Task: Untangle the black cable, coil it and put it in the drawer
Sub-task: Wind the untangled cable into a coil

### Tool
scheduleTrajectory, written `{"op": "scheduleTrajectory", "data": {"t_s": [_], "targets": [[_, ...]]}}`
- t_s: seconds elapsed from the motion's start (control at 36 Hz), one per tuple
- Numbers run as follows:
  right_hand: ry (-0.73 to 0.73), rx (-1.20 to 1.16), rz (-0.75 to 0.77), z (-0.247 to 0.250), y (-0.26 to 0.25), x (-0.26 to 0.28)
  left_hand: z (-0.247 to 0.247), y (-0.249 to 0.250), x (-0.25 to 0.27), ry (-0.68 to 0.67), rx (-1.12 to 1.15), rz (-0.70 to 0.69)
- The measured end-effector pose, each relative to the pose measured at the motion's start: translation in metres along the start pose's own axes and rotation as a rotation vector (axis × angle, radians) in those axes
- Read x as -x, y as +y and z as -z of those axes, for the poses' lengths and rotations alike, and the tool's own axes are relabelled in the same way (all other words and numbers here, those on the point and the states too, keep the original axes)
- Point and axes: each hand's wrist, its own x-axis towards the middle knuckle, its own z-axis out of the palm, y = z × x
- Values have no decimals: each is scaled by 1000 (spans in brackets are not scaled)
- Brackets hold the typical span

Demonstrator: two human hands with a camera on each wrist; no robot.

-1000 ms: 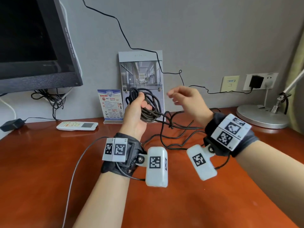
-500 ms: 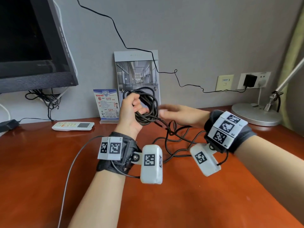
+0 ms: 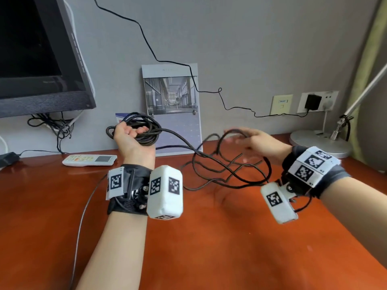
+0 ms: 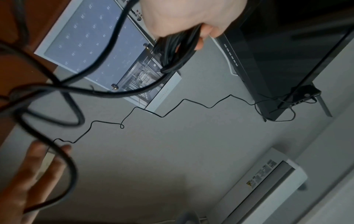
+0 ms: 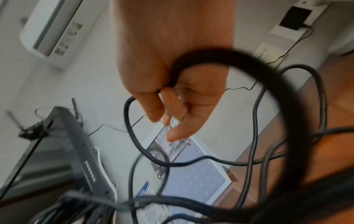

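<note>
Black cable (image 3: 211, 162) coils in left hand (image 3: 130, 137)

Both arms are bare, with no sleeves. Each wrist wears a dark band (image 3: 127, 206) with a strap. White tags with black square patterns sit on the bands, like little puzzle pictures. A chunky white box (image 3: 165, 192) with the same black patterns sticks out from the left wrist, and a smaller white box (image 3: 277, 203) hangs from the right wrist. Small metal screws hold the boxes on. A thin grey wire (image 3: 83, 210) runs from the left band.
</note>
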Motion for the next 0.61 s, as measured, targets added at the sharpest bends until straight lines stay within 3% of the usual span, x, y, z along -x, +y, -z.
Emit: {"op": "scheduleTrajectory", "data": {"t_s": [0.19, 0.36, 0.44, 0.53, 0.56, 0.61], "targets": [[340, -378, 2, 29, 8, 4, 2, 7, -5, 96, -26, -84], [710, -881, -239, 74, 39, 9, 11, 26, -17, 198, -80, -50], [843, -663, -317, 81, 55, 10, 13, 26, -17, 170, -22, 19], [716, -471, -446, 73, 58, 12, 12, 18, -15, 144, -15, 57], [598, -407, -525, 68, 56, 17, 12, 16, -13, 138, -24, 65], [297, -63, -680, 60, 46, 26, 11, 14, -11, 116, -29, 75]]}}
